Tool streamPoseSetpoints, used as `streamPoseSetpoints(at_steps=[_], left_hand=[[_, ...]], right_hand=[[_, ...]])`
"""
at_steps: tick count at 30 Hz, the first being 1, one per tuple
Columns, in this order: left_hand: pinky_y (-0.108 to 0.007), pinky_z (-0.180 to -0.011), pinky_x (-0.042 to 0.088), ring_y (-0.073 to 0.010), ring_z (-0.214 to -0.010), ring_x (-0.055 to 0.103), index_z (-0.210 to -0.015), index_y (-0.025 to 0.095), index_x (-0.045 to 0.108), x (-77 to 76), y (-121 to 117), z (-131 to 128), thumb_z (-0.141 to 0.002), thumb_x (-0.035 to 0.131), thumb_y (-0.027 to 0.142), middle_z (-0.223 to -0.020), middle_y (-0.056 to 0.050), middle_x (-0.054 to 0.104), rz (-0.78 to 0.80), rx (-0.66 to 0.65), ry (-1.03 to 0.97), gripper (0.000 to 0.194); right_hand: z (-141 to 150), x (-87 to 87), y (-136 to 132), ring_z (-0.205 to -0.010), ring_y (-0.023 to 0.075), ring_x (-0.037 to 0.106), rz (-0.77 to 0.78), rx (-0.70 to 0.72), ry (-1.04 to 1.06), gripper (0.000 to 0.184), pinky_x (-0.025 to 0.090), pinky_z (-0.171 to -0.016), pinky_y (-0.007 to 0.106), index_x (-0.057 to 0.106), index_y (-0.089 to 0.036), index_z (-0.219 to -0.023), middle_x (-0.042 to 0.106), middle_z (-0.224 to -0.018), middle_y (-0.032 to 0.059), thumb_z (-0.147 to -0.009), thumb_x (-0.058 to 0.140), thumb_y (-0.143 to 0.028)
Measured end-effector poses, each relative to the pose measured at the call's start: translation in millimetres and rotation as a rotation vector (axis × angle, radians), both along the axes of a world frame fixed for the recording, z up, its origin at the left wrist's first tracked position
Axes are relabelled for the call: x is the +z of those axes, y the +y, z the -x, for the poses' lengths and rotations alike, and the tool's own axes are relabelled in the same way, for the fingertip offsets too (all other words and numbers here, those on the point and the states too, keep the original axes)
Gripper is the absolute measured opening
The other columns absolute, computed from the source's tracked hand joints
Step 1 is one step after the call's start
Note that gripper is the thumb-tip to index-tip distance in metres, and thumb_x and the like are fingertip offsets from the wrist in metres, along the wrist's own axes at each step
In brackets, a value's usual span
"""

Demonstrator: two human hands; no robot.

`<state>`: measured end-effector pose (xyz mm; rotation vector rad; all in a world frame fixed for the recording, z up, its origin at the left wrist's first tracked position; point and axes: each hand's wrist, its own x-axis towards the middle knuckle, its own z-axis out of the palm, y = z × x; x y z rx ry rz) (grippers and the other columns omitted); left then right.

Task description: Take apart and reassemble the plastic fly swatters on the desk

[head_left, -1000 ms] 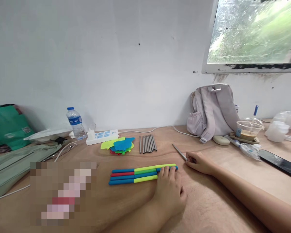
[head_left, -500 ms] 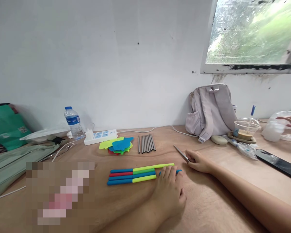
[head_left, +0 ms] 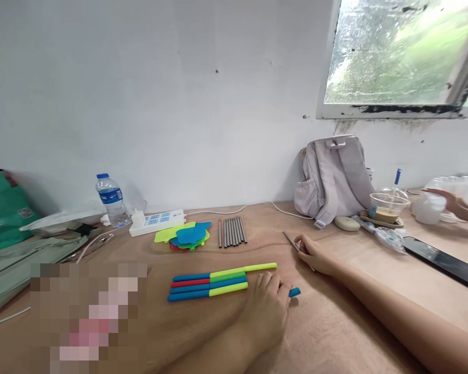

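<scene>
Left hand (head_left: 268, 298) has drawn its gripped blue tube (head_left: 295, 292) aside; right hand (head_left: 314, 254) still pinches metal rod (head_left: 290, 239).

Grey backpack (head_left: 335, 176) leaning against wall (head_left: 237, 114), right of middle. Beside it, round pale case (head_left: 347, 224), drink cup (head_left: 388, 205), black phone (head_left: 440, 262). Far left, green bag (head_left: 8, 208); water bottle (head_left: 113, 200) upright beside white power strip (head_left: 158, 222).

1 blue tube (head_left: 295, 292) (mostly hidden) points nearly sideways; 1 slim silver rod (head_left: 290, 240) slants beyond it, apart.
</scene>
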<state>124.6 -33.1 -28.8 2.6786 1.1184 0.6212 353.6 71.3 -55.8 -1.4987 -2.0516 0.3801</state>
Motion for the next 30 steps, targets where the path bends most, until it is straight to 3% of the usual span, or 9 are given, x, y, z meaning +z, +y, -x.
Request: streamPoseSetpoints(at_steps=[3, 6, 9, 11, 14, 18, 21, 25, 30], left_hand=[[-0.038, -0.086, 0.032, -0.0205, -0.095, 0.041, -0.117, 0.022, 0.045, 3.1, -5, 1, -0.087, 0.031, 0.023, -0.105, -0.007, 0.049, 0.125, -0.039, -0.163, 0.033], [-0.035, -0.089, 0.031, -0.0188, -0.098, 0.042, -0.113, 0.022, 0.048, 5.8, -9, -1, -0.089, 0.029, 0.03, -0.104, -0.006, 0.049, 0.379, -0.038, -0.462, 0.032], [-0.028, -0.074, 0.039, -0.0148, -0.082, 0.049, -0.103, 0.018, 0.049, 3.0, -9, -5, -0.086, 0.033, 0.039, -0.091, -0.005, 0.05, 0.681, -0.014, -0.758, 0.032], [-0.024, -0.056, 0.038, -0.009, -0.06, 0.047, -0.097, 0.017, 0.045, -1.3, -5, -8, -0.083, 0.036, 0.044, -0.079, -0.001, 0.048, 0.885, -0.032, -0.903, 0.032], [-0.02, -0.04, 0.029, -0.0024, -0.038, 0.035, -0.09, 0.019, 0.039, -6.2, 2, -11, -0.078, 0.042, 0.05, -0.069, 0.005, 0.043, 1.086, -0.074, -1.052, 0.034], [-0.019, -0.036, 0.027, -0.0006, -0.031, 0.032, -0.087, 0.02, 0.037, -5.7, 7, -10, -0.075, 0.046, 0.05, -0.065, 0.008, 0.044, 1.173, -0.072, -1.127, 0.033], [-0.018, -0.035, 0.026, -0.0005, -0.03, 0.032, -0.087, 0.02, 0.037, -4.0, 7, -9, -0.076, 0.047, 0.047, -0.063, 0.008, 0.045, 1.184, -0.08, -1.124, 0.03], [-0.018, -0.034, 0.025, -0.0004, -0.029, 0.031, -0.087, 0.021, 0.037, -4.0, 8, -9, -0.075, 0.049, 0.045, -0.062, 0.009, 0.045, 1.21, -0.084, -1.126, 0.029], [-0.017, -0.033, 0.02, 0.0006, -0.028, 0.028, -0.086, 0.021, 0.037, -3.2, 9, -9, -0.073, 0.051, 0.046, -0.06, 0.01, 0.045, 1.257, -0.063, -1.138, 0.031]], right_hand=[[-3, 4.8, -1, -0.056, 0.0137, 0.045, 0.005, -0.023, -0.065, 0.025, 0.031, -0.053, 0.023, 0.046, -0.02, -0.096, 0.048, -0.057, -0.0044, -0.07, 0.048, -0.022], [-4, 11.0, -5, -0.055, 0.014, 0.046, 0.008, 0.02, -0.113, 0.018, 0.03, -0.052, 0.023, 0.052, -0.022, -0.09, 0.051, -0.057, -0.0032, -0.072, 0.048, -0.026], [-3, 14.1, -7, -0.057, 0.014, 0.049, 0.025, 0.057, -0.067, 0.013, 0.032, -0.054, 0.023, 0.056, -0.021, -0.08, 0.055, -0.059, -0.0019, -0.073, 0.047, -0.027], [-1, 14.8, -7, -0.057, 0.0137, 0.049, 0.055, 0.054, 0.065, 0.014, 0.033, -0.055, 0.024, 0.057, -0.02, -0.073, 0.057, -0.06, -0.0012, -0.074, 0.046, -0.028], [8, 17.7, -9, -0.049, 0.0114, 0.045, 0.132, 0.004, 0.453, 0.021, 0.032, -0.048, 0.023, 0.058, -0.018, -0.071, 0.055, -0.055, -0.0009, -0.075, 0.048, -0.035], [34, 26.2, -22, -0.041, 0.0054, 0.034, 0.16, -0.034, 1.147, 0.023, 0.026, -0.038, 0.019, 0.054, -0.018, -0.071, 0.058, -0.06, -0.0016, -0.067, 0.063, -0.039], [58, 29.8, -37, -0.042, 0.0042, 0.036, 0.173, -0.011, 1.469, 0.027, 0.03, -0.037, 0.018, 0.049, -0.018, -0.063, 0.059, -0.062, -0.0009, -0.059, 0.073, -0.03], [77, 28.3, -53, -0.046, 0.0055, 0.045, 0.268, -0.026, 1.556, 0.024, 0.038, -0.041, 0.017, 0.052, -0.017, -0.065, 0.059, -0.061, -0.0001, -0.058, 0.074, -0.022], [80, 28.2, -56, -0.044, 0.0065, 0.047, 0.333, -0.068, 1.549, 0.021, 0.039, -0.04, 0.017, 0.054, -0.017, -0.073, 0.058, -0.059, -0.0011, -0.06, 0.07, -0.018]])
